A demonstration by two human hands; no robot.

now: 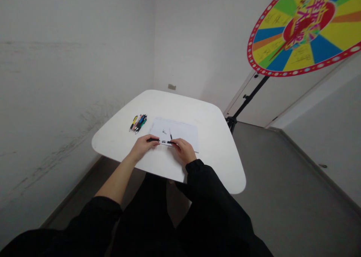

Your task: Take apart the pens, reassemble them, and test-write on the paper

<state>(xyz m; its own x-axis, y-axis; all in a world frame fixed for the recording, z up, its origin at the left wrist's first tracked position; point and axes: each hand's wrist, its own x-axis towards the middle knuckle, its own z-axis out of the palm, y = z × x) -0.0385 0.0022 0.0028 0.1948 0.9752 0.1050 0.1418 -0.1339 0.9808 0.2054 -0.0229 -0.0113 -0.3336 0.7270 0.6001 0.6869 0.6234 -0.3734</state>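
Observation:
Both hands hold one black pen (161,141) level over the near edge of a white sheet of paper (183,133). My left hand (143,146) pinches the pen's left end. My right hand (183,149) pinches its right end. Two small pen parts lie on the sheet: a tiny metal piece (164,131) and a thin dark piece (170,135). All of this rests on a white rounded table (220,163).
Several coloured pens (138,123) lie in a bunch on the table's left side. A colourful prize wheel (304,27) on a black stand (244,102) is at the upper right. White walls close in on the left and behind; grey floor spreads to the right.

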